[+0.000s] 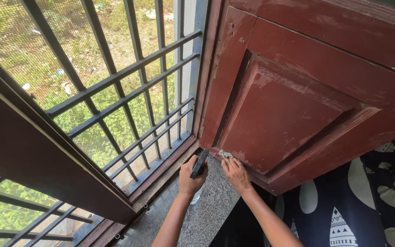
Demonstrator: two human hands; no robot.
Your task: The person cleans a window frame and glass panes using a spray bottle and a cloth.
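- The small crumpled grey cloth lies pressed against the bottom rail of the reddish-brown wooden window shutter, at the shutter's lower corner, just below the edge of its raised centre panel.
- The right hand rests directly below the shutter's lower corner, its fingertips pushing the cloth onto the wood; the fingers are bent over the cloth and pinch it against the rail rather than closing into a fist.
- The left hand sits just left of the right hand, also under the shutter's lower corner, and is clenched around a slim dark flat-handled tool.
- That tool points up and slightly right out of the fist, its upper end near the shutter's bottom rail and close beside the cloth; whether it touches the wood, I cannot tell.
- Both bare forearms come up from the bottom edge of the view toward the shutter's corner.
- The shutter's paint is worn and scuffed, with pale chipped patches along the panel mouldings.
- A speckled grey stone sill runs under the shutter and under both hands.
- Left of the shutter stands a window grille of dark metal bars backed by fine mesh, with green ground showing through it.
- A second reddish-brown shutter leaf swings open further left of the grille.
- Below and to the right of the shutter lies a dark blue fabric with white oval and triangle shapes.
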